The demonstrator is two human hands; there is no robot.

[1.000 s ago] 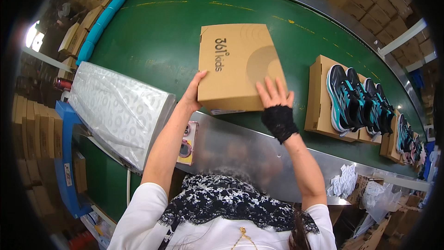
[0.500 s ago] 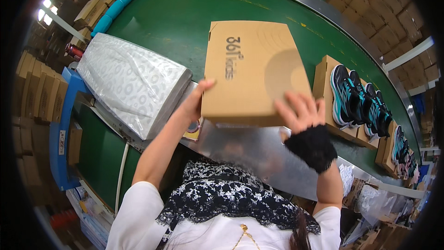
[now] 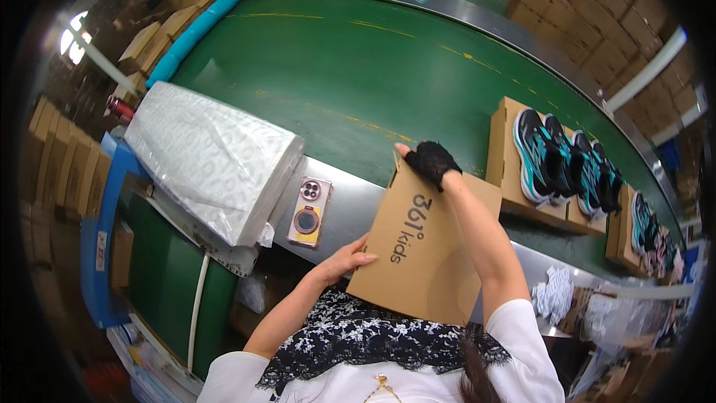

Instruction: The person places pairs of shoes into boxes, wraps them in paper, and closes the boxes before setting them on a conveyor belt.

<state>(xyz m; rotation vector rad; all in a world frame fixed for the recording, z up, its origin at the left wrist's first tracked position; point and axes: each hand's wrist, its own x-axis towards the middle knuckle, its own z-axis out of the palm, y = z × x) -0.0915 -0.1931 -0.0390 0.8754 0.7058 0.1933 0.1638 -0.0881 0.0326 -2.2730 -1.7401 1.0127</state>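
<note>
A brown cardboard shoebox [image 3: 421, 261] is tilted close against my apron, its printed face up. My left hand [image 3: 347, 260] grips its left edge, thumb on the upper face and fingers mostly hidden beneath. At the far left corner of the box, my right hand [image 3: 431, 163] is closed over the edge, with a black lace cuff hiding much of the hand. A phone [image 3: 307, 213] in a clear case with a ring lies on the metal ledge [image 3: 349, 192] left of the box.
A stack of patterned paper under plastic [image 3: 216, 153] stands at the left. Black and teal sneakers [image 3: 537, 153] rest on open boxes [image 3: 501, 142] at the right, upon the green conveyor belt [image 3: 335, 75]. Crumpled paper [image 3: 553, 292] lies at the lower right.
The shoebox has come down toward my body and turned clockwise. My right hand has moved from its near right side to its far left corner. The phone now shows fully.
</note>
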